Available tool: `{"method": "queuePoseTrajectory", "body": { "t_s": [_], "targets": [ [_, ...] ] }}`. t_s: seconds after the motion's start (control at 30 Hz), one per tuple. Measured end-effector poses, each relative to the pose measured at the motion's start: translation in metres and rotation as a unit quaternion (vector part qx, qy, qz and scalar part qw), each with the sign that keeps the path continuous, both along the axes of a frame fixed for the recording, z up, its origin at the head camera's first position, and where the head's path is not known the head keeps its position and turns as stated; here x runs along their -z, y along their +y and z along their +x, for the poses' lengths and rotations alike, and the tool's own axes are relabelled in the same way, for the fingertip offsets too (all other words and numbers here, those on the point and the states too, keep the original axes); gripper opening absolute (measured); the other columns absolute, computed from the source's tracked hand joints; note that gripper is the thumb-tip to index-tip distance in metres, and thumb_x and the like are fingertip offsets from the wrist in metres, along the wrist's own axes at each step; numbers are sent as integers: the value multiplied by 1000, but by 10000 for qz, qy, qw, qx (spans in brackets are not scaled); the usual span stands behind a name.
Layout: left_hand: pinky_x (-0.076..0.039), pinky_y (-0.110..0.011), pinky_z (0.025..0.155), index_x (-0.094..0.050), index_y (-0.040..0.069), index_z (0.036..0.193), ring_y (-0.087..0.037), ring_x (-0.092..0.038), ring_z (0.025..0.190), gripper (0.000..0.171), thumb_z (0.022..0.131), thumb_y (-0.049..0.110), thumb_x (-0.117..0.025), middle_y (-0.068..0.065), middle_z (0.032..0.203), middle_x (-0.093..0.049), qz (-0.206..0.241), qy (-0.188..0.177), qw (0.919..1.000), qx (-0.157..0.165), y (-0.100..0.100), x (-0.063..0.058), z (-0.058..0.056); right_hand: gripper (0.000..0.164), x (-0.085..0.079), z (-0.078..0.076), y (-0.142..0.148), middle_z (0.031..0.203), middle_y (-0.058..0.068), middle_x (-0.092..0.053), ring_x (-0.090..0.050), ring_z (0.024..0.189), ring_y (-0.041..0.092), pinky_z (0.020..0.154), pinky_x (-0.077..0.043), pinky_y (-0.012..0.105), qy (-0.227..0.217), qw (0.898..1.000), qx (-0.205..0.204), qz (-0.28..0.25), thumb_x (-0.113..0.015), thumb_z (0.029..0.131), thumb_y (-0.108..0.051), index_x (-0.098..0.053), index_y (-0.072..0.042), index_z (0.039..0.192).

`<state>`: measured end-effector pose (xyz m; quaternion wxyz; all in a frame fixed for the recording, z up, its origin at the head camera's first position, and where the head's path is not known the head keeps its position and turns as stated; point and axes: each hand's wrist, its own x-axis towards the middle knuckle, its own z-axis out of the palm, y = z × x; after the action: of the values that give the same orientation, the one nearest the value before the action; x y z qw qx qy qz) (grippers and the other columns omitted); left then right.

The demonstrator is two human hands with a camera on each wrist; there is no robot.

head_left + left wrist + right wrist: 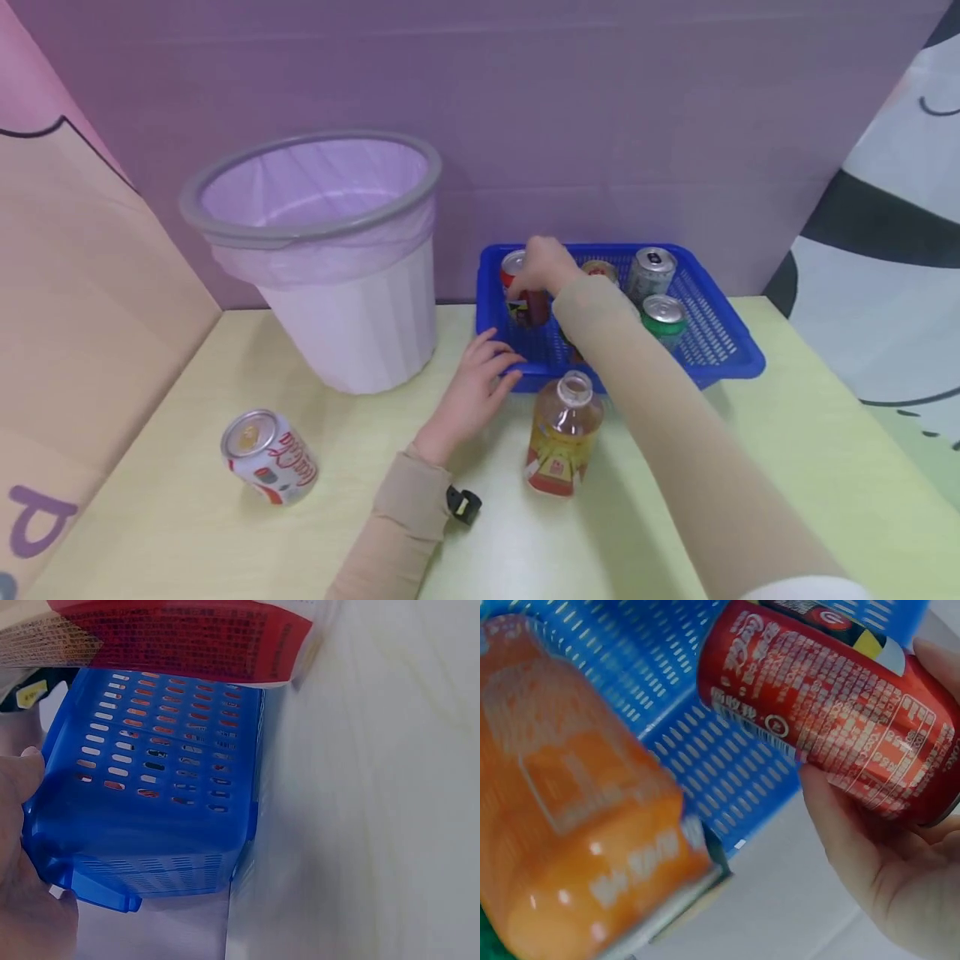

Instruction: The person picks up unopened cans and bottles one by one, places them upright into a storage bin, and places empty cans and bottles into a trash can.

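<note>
In the basket's back left corner my right hand (546, 265) grips a red Coca-Cola can (825, 705), thumb and fingers around it. The blue plastic basket (720, 367) also holds an orange can (592, 802), a silver can (651, 273), a green can (664, 318) and a gold-topped can (600, 268) partly behind the right arm. My left hand (474, 392) rests at the basket's front left rim with fingers spread and relaxed. Right of that hand, a plastic bottle (564, 442) with yellow liquid and no cap stands before the basket.
A white bin (360, 325) with a grey rim and a thin liner stands left of the basket. A white Coca-Cola can (272, 458) stands on the pale table (337, 525) at the left. Purple cloth (562, 117) hangs behind everything.
</note>
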<state>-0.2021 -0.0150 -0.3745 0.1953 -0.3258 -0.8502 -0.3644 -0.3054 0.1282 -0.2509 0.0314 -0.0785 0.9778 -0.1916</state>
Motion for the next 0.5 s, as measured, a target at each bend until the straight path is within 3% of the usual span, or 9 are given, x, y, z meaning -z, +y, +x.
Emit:
{"method": "queuePoseTrajectory", "body": {
  "t_s": [0.2,0.37,0.5],
  "targets": [
    [-25,-47,116,-67,2,104,-38,-38,133,18,93,12,-58,-15,110,-61,-81,32,10000,-24,5,1,1,59,19,-19,8,110,20,-62,-59,96,32,89,-52,43,-303,9988,345,138,-83,67,-23,-58,6,112],
    [-23,-48,116,-67,2,105,-37,-37,134,18,94,12,-57,-14,111,-61,-71,-159,9998,16,7,3,4,51,33,-16,17,102,19,-65,-58,85,28,78,-53,40,-297,9987,362,180,-81,66,-20,-60,5,104],
    [-24,-47,116,-67,2,105,-37,-36,134,18,94,12,-56,-14,111,-60,-71,-178,9998,51,7,2,8,50,41,-15,21,100,19,-66,-59,82,27,78,-53,40,-234,9988,424,107,-82,65,-22,-61,6,102]
  ]
}}
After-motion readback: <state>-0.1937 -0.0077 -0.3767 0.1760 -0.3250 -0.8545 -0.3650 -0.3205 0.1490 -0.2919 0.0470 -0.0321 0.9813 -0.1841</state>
